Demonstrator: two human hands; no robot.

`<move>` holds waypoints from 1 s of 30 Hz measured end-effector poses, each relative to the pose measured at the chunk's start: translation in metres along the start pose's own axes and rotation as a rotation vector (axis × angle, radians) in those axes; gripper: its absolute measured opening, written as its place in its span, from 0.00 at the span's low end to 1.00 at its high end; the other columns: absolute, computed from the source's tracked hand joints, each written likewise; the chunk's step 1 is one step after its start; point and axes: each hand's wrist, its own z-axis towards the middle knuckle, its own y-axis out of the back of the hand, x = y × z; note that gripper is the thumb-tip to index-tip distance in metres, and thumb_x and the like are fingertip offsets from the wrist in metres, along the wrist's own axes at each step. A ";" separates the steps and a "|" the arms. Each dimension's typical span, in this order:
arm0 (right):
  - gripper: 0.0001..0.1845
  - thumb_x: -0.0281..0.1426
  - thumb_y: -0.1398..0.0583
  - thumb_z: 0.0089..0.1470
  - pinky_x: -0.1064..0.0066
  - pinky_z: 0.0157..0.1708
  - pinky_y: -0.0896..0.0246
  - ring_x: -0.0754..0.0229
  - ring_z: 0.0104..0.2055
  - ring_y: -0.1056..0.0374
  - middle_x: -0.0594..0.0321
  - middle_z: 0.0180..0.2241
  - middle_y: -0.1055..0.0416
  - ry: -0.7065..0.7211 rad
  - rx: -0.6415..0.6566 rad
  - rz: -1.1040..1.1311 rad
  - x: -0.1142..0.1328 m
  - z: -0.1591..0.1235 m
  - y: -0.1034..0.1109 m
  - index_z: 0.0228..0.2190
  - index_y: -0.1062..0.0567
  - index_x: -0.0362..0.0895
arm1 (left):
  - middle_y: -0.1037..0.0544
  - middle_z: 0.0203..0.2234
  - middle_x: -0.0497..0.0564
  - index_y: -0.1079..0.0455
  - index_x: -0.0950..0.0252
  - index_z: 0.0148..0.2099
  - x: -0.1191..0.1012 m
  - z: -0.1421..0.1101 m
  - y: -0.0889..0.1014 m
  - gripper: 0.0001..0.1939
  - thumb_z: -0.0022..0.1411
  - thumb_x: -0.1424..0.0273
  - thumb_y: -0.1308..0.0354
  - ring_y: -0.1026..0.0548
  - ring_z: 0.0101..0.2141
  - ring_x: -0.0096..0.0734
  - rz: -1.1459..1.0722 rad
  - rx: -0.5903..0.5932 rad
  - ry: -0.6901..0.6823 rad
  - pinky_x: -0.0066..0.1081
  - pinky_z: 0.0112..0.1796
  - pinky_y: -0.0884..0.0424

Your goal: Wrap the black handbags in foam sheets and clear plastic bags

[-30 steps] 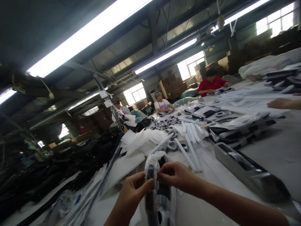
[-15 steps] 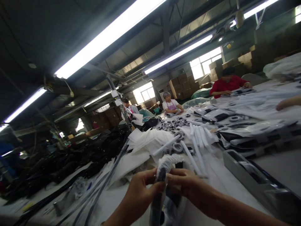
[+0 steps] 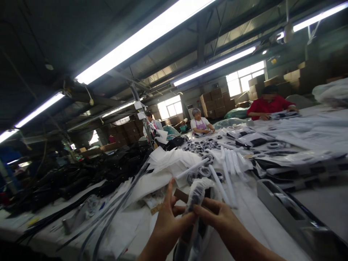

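Between my hands is a dark curved piece [image 3: 196,194] in white translucent wrapping, its upper end bent over like a loop. My left hand [image 3: 170,221] has its thumb pressed against the near side of the wrapping, while the forefinger points upward. A short brown strip [image 3: 181,195] sticks out between that hand's fingers and the wrapped piece; its far end is hidden. From the right, my right hand [image 3: 225,221] grips the same piece, thumb in front and fingers behind. The lower part of the piece runs down toward me, partly covered by my hands.
A grey tape dispenser [image 3: 280,203] stands at right. Ahead lie white sheets [image 3: 171,161], white tubes [image 3: 227,174] and coiled grey cords [image 3: 202,170]. Long dark strips [image 3: 114,214] and a black heap [image 3: 108,170] are at left. Co-workers [image 3: 201,123] sit across the table.
My left forefinger has lifted away from the wrapped piece and points up. The brown strip now shows beside the wrapping. My right fingers have shifted slightly lower along it.
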 end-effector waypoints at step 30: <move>0.26 0.46 0.28 0.41 0.64 0.41 0.32 0.49 0.40 0.26 0.55 0.35 0.20 0.059 -0.263 0.052 -0.038 -0.005 -0.001 0.39 0.17 0.43 | 0.21 0.36 0.52 0.21 0.60 0.42 0.027 -0.021 -0.014 0.15 0.57 0.57 0.35 0.23 0.41 0.38 0.139 -0.197 -0.320 0.29 0.44 0.29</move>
